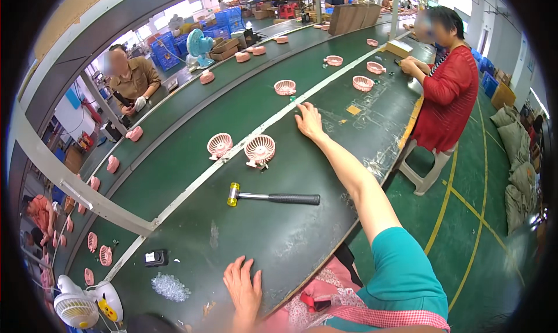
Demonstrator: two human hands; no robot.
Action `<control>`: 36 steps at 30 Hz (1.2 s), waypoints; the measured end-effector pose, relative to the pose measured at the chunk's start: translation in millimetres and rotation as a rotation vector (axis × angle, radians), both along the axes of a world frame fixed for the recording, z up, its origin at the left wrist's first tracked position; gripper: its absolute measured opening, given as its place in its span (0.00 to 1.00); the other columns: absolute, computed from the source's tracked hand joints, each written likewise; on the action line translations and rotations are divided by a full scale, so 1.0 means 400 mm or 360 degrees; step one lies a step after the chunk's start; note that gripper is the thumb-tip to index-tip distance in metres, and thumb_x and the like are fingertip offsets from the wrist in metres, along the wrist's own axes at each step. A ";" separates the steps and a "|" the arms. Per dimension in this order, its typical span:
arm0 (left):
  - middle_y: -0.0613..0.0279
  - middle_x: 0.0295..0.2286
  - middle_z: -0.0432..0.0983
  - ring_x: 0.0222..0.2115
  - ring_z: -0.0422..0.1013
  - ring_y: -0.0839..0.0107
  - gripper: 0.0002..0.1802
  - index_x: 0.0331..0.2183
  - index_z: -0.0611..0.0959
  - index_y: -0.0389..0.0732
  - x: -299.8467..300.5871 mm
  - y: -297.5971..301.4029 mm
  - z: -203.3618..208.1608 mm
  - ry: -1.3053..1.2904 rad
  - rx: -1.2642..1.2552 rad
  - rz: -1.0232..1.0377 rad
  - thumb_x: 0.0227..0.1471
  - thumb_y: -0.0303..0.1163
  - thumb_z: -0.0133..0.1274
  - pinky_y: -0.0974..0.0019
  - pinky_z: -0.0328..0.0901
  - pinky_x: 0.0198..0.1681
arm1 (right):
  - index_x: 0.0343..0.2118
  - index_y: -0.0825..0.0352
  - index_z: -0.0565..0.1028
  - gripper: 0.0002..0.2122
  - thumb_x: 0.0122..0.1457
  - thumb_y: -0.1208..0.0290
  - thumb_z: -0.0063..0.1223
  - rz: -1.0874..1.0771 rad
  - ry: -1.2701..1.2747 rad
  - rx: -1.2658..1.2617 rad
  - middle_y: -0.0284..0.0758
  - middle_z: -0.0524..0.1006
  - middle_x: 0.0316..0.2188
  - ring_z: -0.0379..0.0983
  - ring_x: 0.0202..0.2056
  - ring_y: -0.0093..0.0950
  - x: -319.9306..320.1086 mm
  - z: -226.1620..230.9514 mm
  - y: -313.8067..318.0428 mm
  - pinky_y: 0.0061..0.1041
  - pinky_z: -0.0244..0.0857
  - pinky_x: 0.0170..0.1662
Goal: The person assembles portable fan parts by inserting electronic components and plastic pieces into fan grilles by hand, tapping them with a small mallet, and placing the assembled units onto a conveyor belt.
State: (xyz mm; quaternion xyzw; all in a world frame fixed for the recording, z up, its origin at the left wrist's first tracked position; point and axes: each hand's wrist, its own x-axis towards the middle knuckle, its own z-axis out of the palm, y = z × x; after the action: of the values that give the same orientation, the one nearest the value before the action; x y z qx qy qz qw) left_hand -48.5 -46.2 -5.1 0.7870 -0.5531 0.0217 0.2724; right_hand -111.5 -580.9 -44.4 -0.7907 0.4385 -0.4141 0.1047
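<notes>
My right hand [308, 120] is stretched far out, flat on the dark green bench [279, 240], fingers apart, holding nothing. Beyond its fingertips lies a pink fan grille [285, 87] on the belt. My left hand [243, 285] rests palm down near the bench's front edge, fingers spread and empty. Between the hands lies a small mallet [273, 197] with a yellow head and black handle. Two pink fan heads [260, 150] [220, 145] stand side by side near the white belt edge, to the left of my right forearm.
More pink fan parts [363, 83] ride the green conveyor [192, 164]. A person in red [447, 95] works at the right, a seated worker [131, 80] across the belt. A pile of clear small parts [170, 287], a black box [156, 257] and a white desk fan [78, 307] sit at lower left.
</notes>
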 end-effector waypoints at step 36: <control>0.51 0.55 0.66 0.55 0.63 0.53 0.30 0.54 0.72 0.39 0.050 -0.006 0.017 0.0943 -0.0440 0.0310 0.48 0.25 0.62 0.54 0.60 0.57 | 0.45 0.73 0.75 0.12 0.63 0.69 0.55 0.1353 -0.1019 0.0814 0.32 0.79 0.34 0.75 0.37 0.20 0.118 0.447 0.435 0.22 0.69 0.46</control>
State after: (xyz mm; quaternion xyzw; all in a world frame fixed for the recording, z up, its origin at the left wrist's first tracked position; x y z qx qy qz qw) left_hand -28.4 -48.5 1.6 0.7639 -0.3640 -0.1071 0.5220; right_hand -64.1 -406.9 134.5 -0.6824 0.1157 -0.4350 0.5760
